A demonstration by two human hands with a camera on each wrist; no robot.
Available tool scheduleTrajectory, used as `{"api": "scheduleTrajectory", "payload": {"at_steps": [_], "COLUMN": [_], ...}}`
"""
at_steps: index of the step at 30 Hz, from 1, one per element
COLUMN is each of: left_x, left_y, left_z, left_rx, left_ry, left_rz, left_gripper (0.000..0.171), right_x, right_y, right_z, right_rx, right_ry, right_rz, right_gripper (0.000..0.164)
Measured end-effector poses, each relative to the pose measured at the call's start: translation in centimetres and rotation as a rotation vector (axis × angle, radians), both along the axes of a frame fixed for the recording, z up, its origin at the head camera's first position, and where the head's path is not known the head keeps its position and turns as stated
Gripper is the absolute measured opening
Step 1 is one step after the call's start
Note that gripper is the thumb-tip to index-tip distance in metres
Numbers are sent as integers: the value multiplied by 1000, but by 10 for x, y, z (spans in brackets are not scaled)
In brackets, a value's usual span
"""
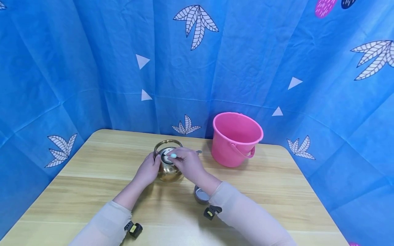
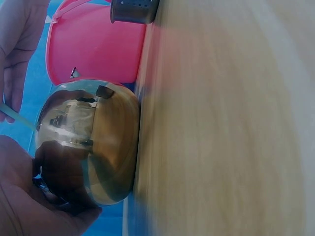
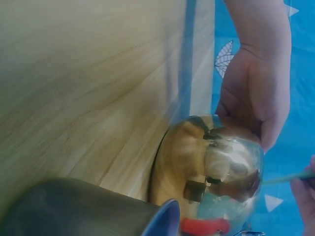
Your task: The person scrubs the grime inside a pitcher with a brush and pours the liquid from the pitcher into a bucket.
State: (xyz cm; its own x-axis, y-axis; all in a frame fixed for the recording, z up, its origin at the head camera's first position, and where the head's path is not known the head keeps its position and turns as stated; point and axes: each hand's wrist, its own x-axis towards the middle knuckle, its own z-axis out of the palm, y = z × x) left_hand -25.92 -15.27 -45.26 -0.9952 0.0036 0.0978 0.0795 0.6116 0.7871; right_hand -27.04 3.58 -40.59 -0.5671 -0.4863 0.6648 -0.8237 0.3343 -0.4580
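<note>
A shiny brass kettle (image 1: pixel 170 173) with an upright hoop handle (image 1: pixel 167 141) stands on the table, its round top opening uncovered. My left hand (image 1: pixel 148 169) grips the kettle's left side, thumb near the rim; in the left wrist view its fingers curve round the brass wall. Over the opening, my right hand (image 1: pixel 188 164) pinches a thin pale-green stick (image 3: pixel 288 178), whose rounded end (image 1: pixel 173 155) shows between the fingers. The stick's other end points into the kettle and is hidden. Under my right forearm sits a small metal strainer cup (image 1: pixel 201 195) with holes in its wall (image 2: pixel 135 10).
A pink bucket (image 1: pixel 227 150), handle hanging down, stands at the back of the wooden table (image 1: pixel 123 147), right of the kettle. A small grey metal piece (image 1: pixel 199 151) shows between them. Blue patterned curtain (image 1: pixel 184 75) hangs behind and along both sides.
</note>
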Motion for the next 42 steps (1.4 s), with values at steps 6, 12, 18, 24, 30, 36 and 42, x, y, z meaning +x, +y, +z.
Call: {"api": "scheduleTrajectory", "payload": {"at_steps": [6, 12, 18, 24, 30, 36, 42], "left_x": [0, 0, -1, 0, 0, 1, 2], "left_y": [0, -1, -1, -1, -1, -1, -1], "left_z": [0, -1, -1, -2, -2, -1, -1], "left_rx": [-1, -3, -5, -2, -23, -50, -50], "left_ry": [-6, -14, -15, -9, -5, 41, 63], "left_rz": [-1, 0, -6, -13, -22, -29, -38], "left_gripper": [55, 56, 58, 59, 60, 51, 54], "right_x": [2, 5, 7, 8, 9, 9, 7], "right_y": [-2, -3, -6, -9, -11, -13, -14], "right_z": [1, 5, 12, 18, 22, 25, 26], "right_rx": [88, 187, 220, 265, 312, 371, 381], "right_ry": [38, 90, 119, 106, 111, 124, 135], "right_rz": [-10, -27, -3, -6, -13, -28, -28], "right_gripper": [13, 20, 16, 19, 19, 19, 20]}}
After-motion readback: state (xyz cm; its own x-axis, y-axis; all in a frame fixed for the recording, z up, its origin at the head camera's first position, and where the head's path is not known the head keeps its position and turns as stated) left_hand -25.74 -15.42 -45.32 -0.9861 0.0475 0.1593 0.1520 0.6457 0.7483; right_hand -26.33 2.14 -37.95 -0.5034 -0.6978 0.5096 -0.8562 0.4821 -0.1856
